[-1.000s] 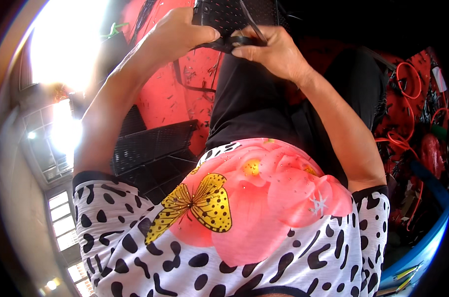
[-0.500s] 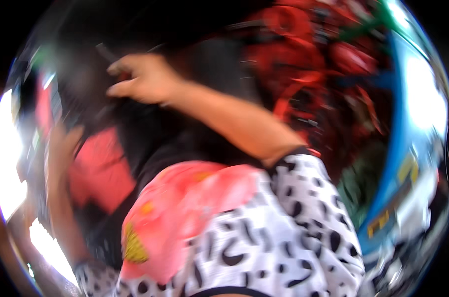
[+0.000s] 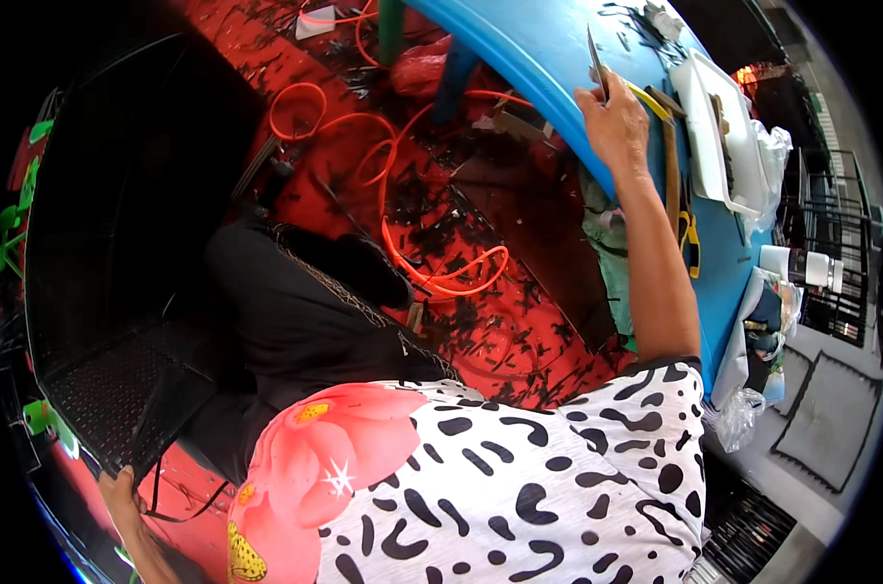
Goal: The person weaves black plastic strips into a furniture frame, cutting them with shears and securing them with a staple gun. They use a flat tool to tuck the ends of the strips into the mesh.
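Note:
My right hand (image 3: 619, 131) is over the near edge of the blue table (image 3: 549, 49). Its fingers are closed on a thin pointed knife (image 3: 595, 58), whose blade points up and away; the handle is hidden in the hand. At the lower left, my left hand (image 3: 120, 492) grips the edge of a large black woven piece (image 3: 120, 389), with its thumb on top. A loose black strap (image 3: 193, 511) hangs beside that hand. The woven piece stands tall along my left side, its upper part very dark.
On the table lie a wooden-handled tool (image 3: 671, 170), yellow-and-black pliers (image 3: 691, 243) and a white plastic tray (image 3: 709, 127). An orange hose (image 3: 388, 209) coils across the red floor (image 3: 500, 365) among black strip offcuts. A white cylindrical container (image 3: 802, 268) stands at the right.
My right hand has moved from beside the black piece to the table on the right. The view has swung right. My left hand now sits lower, at the piece's edge.

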`<state>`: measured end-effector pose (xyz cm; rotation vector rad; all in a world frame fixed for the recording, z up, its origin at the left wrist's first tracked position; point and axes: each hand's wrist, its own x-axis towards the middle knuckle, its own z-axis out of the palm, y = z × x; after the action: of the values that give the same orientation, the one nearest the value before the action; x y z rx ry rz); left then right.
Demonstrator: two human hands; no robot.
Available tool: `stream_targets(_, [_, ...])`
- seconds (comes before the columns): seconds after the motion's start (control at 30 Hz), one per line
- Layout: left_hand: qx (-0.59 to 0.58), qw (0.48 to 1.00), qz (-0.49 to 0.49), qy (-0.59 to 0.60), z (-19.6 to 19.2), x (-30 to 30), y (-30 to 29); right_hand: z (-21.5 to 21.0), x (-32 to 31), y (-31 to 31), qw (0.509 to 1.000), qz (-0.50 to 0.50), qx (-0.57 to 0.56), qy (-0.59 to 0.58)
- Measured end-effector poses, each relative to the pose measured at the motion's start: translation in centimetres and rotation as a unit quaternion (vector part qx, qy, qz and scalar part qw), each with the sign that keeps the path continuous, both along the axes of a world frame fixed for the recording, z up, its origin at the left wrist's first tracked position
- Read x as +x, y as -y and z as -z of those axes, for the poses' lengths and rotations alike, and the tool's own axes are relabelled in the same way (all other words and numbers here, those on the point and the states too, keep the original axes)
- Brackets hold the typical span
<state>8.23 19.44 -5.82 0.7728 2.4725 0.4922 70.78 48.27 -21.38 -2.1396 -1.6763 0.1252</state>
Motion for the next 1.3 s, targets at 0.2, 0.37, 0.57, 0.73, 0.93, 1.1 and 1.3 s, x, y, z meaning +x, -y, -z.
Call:
stream_targets(0.2, [0.011,1.000,0.007,0.012,0.4,0.6,0.0,1.8,5.5,-0.5,0.990,0.037,-0.004,0.133])
stream_targets(0.37, [0.015,1.000,0.006,0.014,1.3,-0.1,1.7,0.9,7.9,-0.8,0.991,0.016,-0.002,0.131])
stream_targets(0.57, [0.026,1.000,0.006,-0.011,-0.6,1.3,1.2,0.5,5.6,-0.5,0.986,-0.014,0.127,0.109])
stream_targets(0.73, [0.018,0.999,-0.007,-0.032,0.2,-1.0,1.4,0.7,-7.7,2.3,0.947,-0.227,0.176,-0.143])
stream_targets(0.93, [-0.029,0.997,-0.070,-0.032,-0.7,-1.2,-1.1,18.4,-24.9,-0.4,0.842,-0.300,-0.160,-0.418])
stream_targets(1.1, [-0.086,0.992,-0.090,-0.024,0.1,-4.6,-2.9,28.3,-39.5,-7.3,0.828,-0.422,-0.249,-0.272])
stream_targets(1.3, [-0.082,0.988,-0.118,-0.060,2.4,-9.8,-4.1,41.1,-56.1,-14.8,0.811,-0.549,-0.200,-0.037])
